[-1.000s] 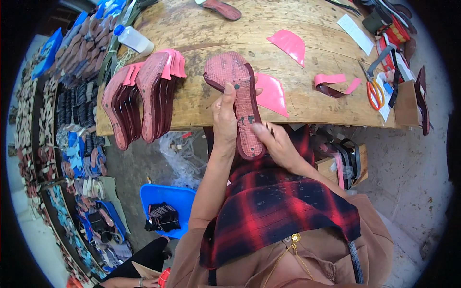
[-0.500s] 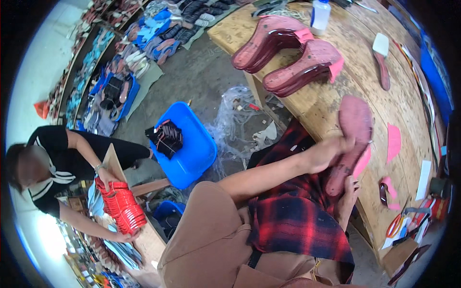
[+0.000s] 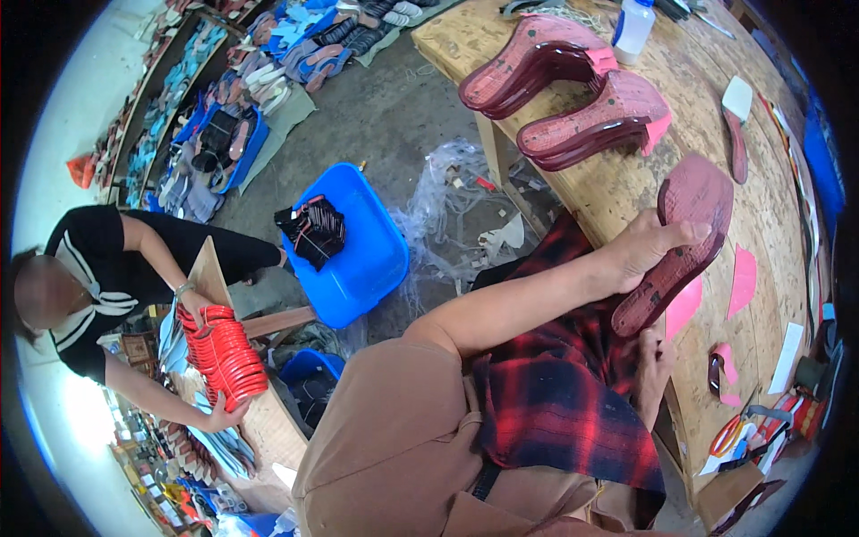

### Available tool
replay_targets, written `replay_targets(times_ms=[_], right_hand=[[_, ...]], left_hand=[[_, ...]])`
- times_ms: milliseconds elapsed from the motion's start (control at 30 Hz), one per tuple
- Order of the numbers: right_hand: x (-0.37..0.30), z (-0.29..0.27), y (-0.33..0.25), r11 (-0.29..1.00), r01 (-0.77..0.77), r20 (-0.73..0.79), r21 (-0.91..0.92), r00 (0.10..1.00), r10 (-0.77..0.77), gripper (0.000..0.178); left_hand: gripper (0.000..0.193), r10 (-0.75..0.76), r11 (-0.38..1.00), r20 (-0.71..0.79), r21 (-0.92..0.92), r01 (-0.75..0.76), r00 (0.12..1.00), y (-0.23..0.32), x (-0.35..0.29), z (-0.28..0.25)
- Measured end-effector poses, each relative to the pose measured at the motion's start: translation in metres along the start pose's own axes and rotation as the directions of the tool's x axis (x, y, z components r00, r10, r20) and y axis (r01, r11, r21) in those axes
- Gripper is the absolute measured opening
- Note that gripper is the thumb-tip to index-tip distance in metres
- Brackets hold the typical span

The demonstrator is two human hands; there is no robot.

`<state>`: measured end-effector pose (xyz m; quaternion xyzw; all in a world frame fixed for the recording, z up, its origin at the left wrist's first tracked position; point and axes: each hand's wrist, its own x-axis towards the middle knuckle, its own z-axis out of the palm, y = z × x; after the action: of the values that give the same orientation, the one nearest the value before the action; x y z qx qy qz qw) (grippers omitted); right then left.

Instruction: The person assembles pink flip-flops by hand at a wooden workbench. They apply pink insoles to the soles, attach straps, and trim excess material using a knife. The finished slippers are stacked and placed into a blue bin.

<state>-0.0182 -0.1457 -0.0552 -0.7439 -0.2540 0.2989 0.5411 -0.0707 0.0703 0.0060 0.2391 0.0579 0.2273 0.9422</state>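
Note:
My left hand [image 3: 640, 251] grips a dark red shoe sole [image 3: 702, 192], its thumb pressed on the textured upper face. The sole is tilted over the near edge of the wooden table [image 3: 608, 197]. Close below the sole's lower end is my right hand [image 3: 653, 362], its fingers curled; what they hold, if anything, is hidden. A pink piece [image 3: 684, 307] shows beside the sole; I cannot tell whether it is attached. Farther along the table lie two stacks of similar soles, a nearer stack [image 3: 582, 134] and a farther stack [image 3: 528, 72], with pink flaps at their ends.
A white-bladed brush or spatula [image 3: 736, 125], a white bottle [image 3: 633, 31] and a loose pink piece [image 3: 742, 282] are on the table. A blue tub [image 3: 362, 277] stands on the floor. At left, a person [image 3: 98, 295] holds a stack of red shoe parts [image 3: 224, 358].
My left hand has shifted its hold, with the thumb now over the sole's upper face. My right hand has drawn slightly off the lower end. The view has shifted a little.

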Motion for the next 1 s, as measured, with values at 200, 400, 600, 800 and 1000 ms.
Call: replay_targets(times_ms=[200, 400, 600, 800, 1000], right_hand=[[0.042, -0.014, -0.026, 0.789, 0.083, -0.198, -0.609, 0.947, -0.252, 0.035], [0.051, -0.019, -0.001, 0.454, 0.281, -0.005, -0.846, 0.846, -0.534, 0.04], [0.061, -0.021, 0.002, 0.474, 0.3, -0.028, -0.828, 0.821, -0.57, 0.036], [0.051, -0.019, -0.053, 0.729, 0.36, -0.35, -0.582, 0.699, -0.624, 0.019], [0.029, 0.0, -0.052, 0.755, 0.412, -0.319, -0.51, 0.725, -0.611, 0.028]], left_hand=[[0.033, -0.071, 0.915, -0.143, 0.385, 0.122, 0.987, 0.005, -0.022, -0.006], [0.046, -0.013, 0.83, -0.256, 0.536, 0.153, 0.967, 0.004, -0.054, -0.037], [0.043, -0.076, 0.839, -0.252, 0.506, 0.198, 0.965, -0.012, -0.058, -0.049], [0.035, -0.157, 0.737, -0.202, 0.628, 0.251, 0.967, -0.023, -0.048, -0.037], [0.029, -0.166, 0.741, -0.161, 0.631, 0.23, 0.973, -0.031, -0.033, -0.026]])
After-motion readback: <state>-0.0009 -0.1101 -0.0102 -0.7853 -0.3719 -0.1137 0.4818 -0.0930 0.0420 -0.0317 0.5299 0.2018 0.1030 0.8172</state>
